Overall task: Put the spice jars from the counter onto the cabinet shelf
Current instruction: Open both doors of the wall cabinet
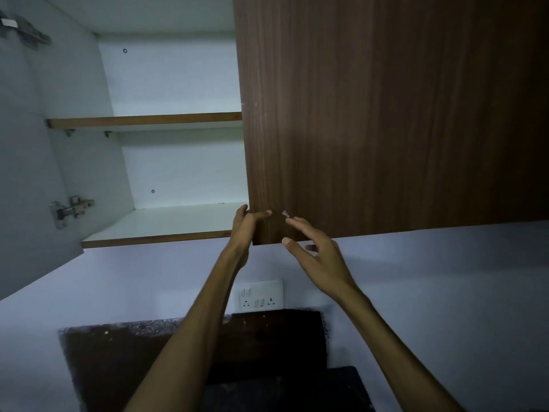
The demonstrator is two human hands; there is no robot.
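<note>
Both my forearms reach up from the bottom edge toward the wall cabinet. My left hand (245,230) grips the free left edge of the closed door (386,114), close to its lower corner: the thumb lies on the front face and the other fingers curl around behind the edge. My right hand (315,254) is just right of that corner, in front of the door, with fingers spread and relaxed; it holds nothing, and I cannot tell if the fingertips touch the wood. A small metal knob (285,214) sits on the door just above my right fingertips.

No writing or brand can be read anywhere.

This door is dark brown with a vertical wood grain and looks smooth. Left of it the cabinet stands open: the inside is matt white, with a middle shelf (142,120) and a bottom shelf (166,224), both flat boards with a brown front edge. Further left the other door (26,173) is swung open, pale on its inner face, with a metal hinge (69,211) on it.

Below the closed door is a pale wall with a white socket plate (260,295) carrying switches. Under that is a dark speckled panel, partly hidden by my arms. No spice jar shows in this view, so I cannot say where they are.
</note>
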